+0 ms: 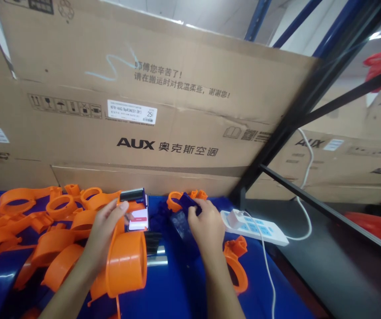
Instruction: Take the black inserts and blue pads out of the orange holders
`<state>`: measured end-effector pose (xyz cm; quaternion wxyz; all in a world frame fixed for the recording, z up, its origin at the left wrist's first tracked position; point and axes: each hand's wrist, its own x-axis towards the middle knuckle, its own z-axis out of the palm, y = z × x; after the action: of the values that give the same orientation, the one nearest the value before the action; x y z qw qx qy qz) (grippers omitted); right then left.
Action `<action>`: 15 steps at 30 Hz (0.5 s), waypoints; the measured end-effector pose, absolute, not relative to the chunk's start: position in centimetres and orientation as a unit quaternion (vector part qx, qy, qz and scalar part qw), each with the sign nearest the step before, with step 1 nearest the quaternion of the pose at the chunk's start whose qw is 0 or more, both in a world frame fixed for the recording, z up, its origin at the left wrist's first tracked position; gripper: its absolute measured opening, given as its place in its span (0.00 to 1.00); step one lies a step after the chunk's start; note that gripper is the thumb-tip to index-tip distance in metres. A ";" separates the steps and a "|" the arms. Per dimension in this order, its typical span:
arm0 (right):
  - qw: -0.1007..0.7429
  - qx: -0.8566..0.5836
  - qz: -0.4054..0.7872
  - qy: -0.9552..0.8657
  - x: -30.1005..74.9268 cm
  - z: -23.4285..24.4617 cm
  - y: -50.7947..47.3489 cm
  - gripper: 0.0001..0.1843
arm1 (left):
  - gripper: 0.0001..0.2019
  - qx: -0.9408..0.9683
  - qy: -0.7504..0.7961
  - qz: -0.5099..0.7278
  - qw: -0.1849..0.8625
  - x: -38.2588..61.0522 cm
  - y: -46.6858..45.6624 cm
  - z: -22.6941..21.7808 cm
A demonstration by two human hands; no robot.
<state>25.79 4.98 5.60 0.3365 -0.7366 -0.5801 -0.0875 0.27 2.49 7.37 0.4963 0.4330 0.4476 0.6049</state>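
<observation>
Closest to me, the orange ring [127,266] sits on the blue desk [177,292] under my left hand [106,228], fingers stretched nearly flat across its top. Right of the phone [139,218], my right hand [207,221] pinches a dark blue part [185,204].

Left hand [103,230] on orange reel [126,261]; right hand [207,223] grips blue part [185,203]

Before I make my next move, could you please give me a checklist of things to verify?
1. Left hand holds the orange housing: ok.
2. Right hand grips the dark blue part: ok.
3. Phone screen visible between the hands: ok.
4. Charger seated in the power strip: ok.
5. White cable apart from the right hand: ok.
6. Dark blue part undamaged: cannot tell.
</observation>
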 end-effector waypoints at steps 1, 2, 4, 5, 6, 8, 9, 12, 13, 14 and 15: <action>0.310 -0.751 -0.101 -0.574 26.2 5.6 5.0 0.15 | 0.19 0.442 0.449 0.596 0.497 0.2 2.8 7.1; 0.284 -0.761 -0.110 -0.573 26.5 5.6 5.1 0.15 | 0.19 0.454 0.449 0.589 0.496 0.2 3.0 6.8; 0.247 -0.774 -0.123 -0.569 26.8 5.4 5.2 0.16 | 0.19 0.474 0.444 0.586 0.485 0.1 3.1 6.4; 0.242 -0.778 -0.128 -0.566 26.9 5.2 5.3 0.17 | 0.18 0.480 0.441 0.586 0.481 0.1 3.2 6.2; 0.247 -0.778 -0.131 -0.562 26.9 5.1 5.4 0.18 | 0.18 0.483 0.440 0.585 0.481 0.1 3.2 6.0; 0.298 -0.760 -0.128 -0.564 26.8 5.0 5.6 0.17 | 0.18 0.488 0.440 0.578 0.485 0.1 3.2 5.7; 0.344 -0.734 -0.114 -0.574 26.5 4.9 5.7 0.15 | 0.18 0.491 0.441 0.571 0.488 0.1 3.2 5.6; 0.509 -0.585 0.028 -0.631 24.8 4.8 5.5 0.14 | 0.20 0.520 0.446 0.542 0.487 0.2 3.2 5.5; 0.546 -0.520 0.098 -0.649 23.9 4.8 5.3 0.14 | 0.21 0.530 0.444 0.531 0.490 0.3 3.2 5.6; 0.564 -0.462 0.165 -0.664 23.0 4.7 5.0 0.16 | 0.20 0.538 0.441 0.520 0.496 0.4 3.1 5.7; 0.567 -0.417 0.211 -0.678 22.1 4.5 4.7 0.18 | 0.19 0.543 0.436 0.511 0.504 0.6 3.0 5.8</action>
<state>22.08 4.66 4.54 0.5674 -0.4171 -0.6780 0.2107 0.58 3.04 5.84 0.5037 0.5433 0.4362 0.5107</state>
